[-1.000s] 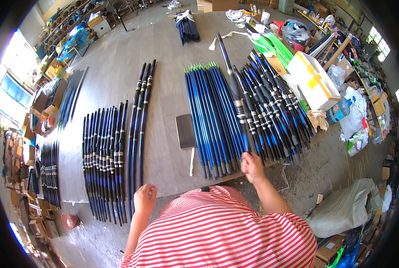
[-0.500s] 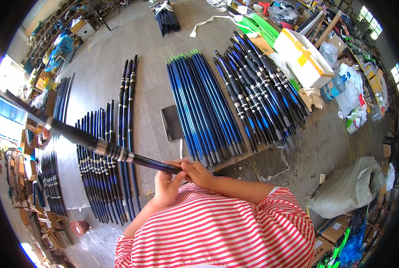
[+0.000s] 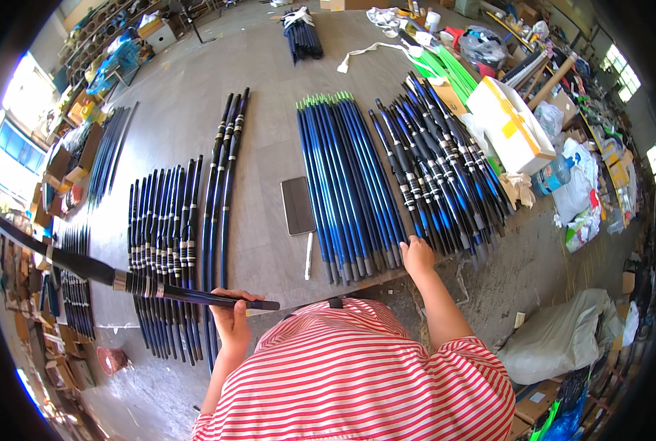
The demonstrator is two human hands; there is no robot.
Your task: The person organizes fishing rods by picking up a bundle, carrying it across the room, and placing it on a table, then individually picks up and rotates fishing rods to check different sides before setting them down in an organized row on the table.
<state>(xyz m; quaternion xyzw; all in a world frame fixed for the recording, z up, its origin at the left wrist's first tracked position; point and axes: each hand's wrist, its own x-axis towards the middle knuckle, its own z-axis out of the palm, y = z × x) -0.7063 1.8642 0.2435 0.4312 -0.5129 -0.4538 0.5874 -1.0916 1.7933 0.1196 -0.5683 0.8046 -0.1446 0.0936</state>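
My left hand (image 3: 232,321) is wrapped round the butt end of a black fishing rod (image 3: 85,266) with silver rings. The rod slants up to the far left, over the table. My right hand (image 3: 418,258) has its fingers curled at the near ends of the rods, between a row of blue rod sections (image 3: 343,191) with green tips and a pile of black and blue ringed rods (image 3: 438,176). What its fingers hold, if anything, is hidden. Under the held rod lies a row of ringed rods (image 3: 164,242), beside several longer rods (image 3: 225,184).
A dark phone (image 3: 297,206) and a white pen-like stick (image 3: 309,256) lie on the grey table (image 3: 269,110). At the far side is a tied black bundle (image 3: 301,38). A white foam box (image 3: 515,125) and a water jug (image 3: 552,176) stand right; a grey sack (image 3: 563,334) lies below.
My right hand has left the rod's butt end and moved right to the rods on the table. The left hand has carried the rod left and slightly down.
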